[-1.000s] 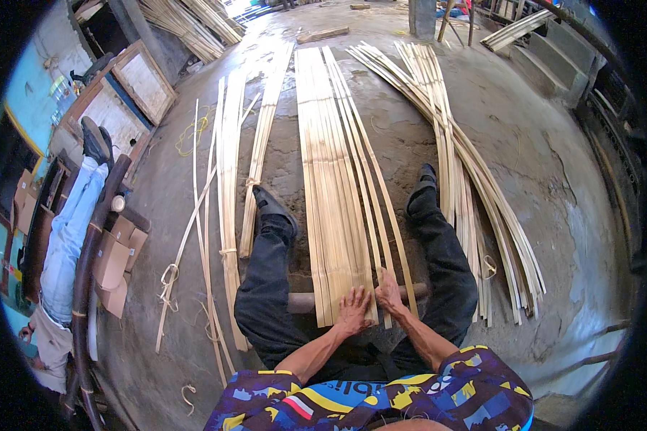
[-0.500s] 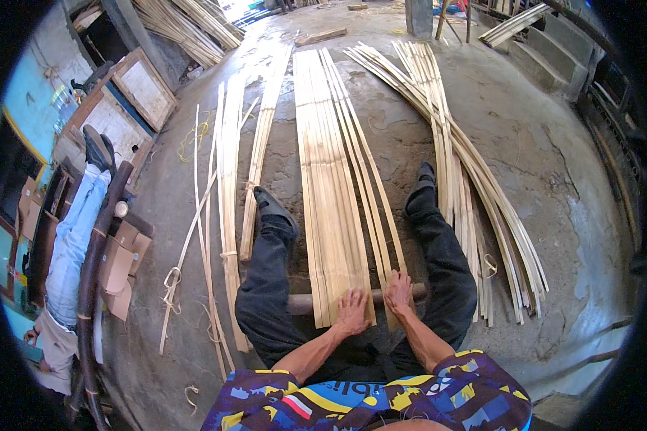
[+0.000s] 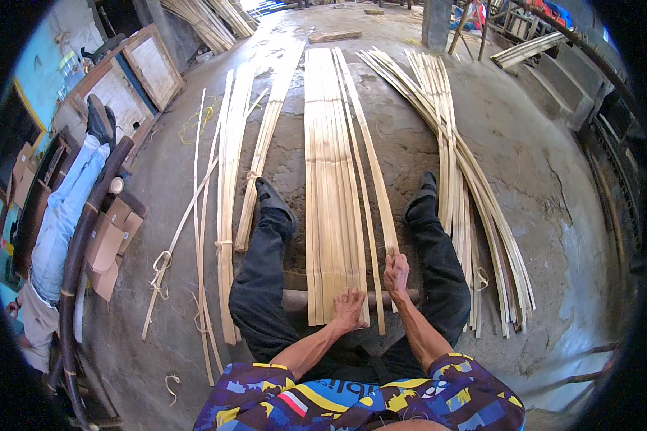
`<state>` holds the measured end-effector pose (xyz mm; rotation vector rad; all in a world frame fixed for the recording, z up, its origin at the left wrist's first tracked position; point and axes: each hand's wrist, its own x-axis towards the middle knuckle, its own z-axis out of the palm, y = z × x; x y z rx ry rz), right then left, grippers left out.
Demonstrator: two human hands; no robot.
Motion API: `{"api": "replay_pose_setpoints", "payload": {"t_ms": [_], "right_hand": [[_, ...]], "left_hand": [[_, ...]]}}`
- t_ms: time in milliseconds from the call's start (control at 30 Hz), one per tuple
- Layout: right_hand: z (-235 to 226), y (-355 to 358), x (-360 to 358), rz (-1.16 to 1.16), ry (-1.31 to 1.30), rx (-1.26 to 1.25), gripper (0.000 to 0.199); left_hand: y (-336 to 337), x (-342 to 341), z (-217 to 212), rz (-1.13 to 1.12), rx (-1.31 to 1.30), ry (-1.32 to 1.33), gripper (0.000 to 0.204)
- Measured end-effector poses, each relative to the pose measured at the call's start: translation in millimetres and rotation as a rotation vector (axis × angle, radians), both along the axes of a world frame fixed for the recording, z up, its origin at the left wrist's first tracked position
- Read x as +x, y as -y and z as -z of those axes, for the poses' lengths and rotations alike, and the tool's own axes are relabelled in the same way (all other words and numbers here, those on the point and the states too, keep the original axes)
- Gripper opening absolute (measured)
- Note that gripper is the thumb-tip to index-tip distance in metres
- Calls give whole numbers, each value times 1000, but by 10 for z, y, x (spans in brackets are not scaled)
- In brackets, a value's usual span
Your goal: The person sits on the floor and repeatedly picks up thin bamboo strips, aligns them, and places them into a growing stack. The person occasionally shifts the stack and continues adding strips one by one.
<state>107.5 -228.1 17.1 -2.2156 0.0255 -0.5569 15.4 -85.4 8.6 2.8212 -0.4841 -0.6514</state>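
Note:
A row of long, pale bamboo strips [image 3: 328, 187] lies side by side between my legs, its near ends over a round wooden bar [image 3: 295, 300]. My left hand [image 3: 349, 309] rests with fingers spread on the near right end of the row. My right hand [image 3: 396, 274] is closed around the near part of a wider bamboo strip [image 3: 376, 154], which sits apart from the row on its right. Between that strip and the row runs a thin loose strip [image 3: 366, 215]; its near end lies beside my left hand.
Tied bamboo bundles [image 3: 231, 179] lie on the concrete floor to the left, and crossing strips [image 3: 456, 158] to the right. A person in light blue jeans [image 3: 68, 208] is at far left beside a dark pole [image 3: 79, 266] and a cardboard box [image 3: 110, 244]. Steps [image 3: 564, 79] stand far right.
My right hand has moved forward and closed on the wider strip. The loose strips beside the row have shifted. My left hand stays on the row, and the view has turned slightly.

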Motion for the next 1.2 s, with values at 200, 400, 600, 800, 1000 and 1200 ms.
{"api": "replay_pose_setpoints", "payload": {"t_ms": [200, 400, 600, 800, 1000, 1200], "right_hand": [[164, -72, -48, -39, -303, 138, 19], [373, -203, -165, -80, -636, 617, 29], [341, -236, -32, -14, -619, 738, 28], [31, -153, 205, -44, -644, 779, 28], [82, -120, 47, 2, -698, 725, 25], [252, -102, -193, -55, -711, 585, 24]], "left_hand": [[-6, -11, -53, -20, -7, 23, 100], [-17, -13, -45, 5, -5, 39, 97], [-35, -31, -71, 15, 6, 51, 94], [-38, -35, -84, 27, -6, 39, 94], [-32, -31, -98, 23, 5, 11, 94], [-34, -28, -92, 31, 14, 22, 93]]}}
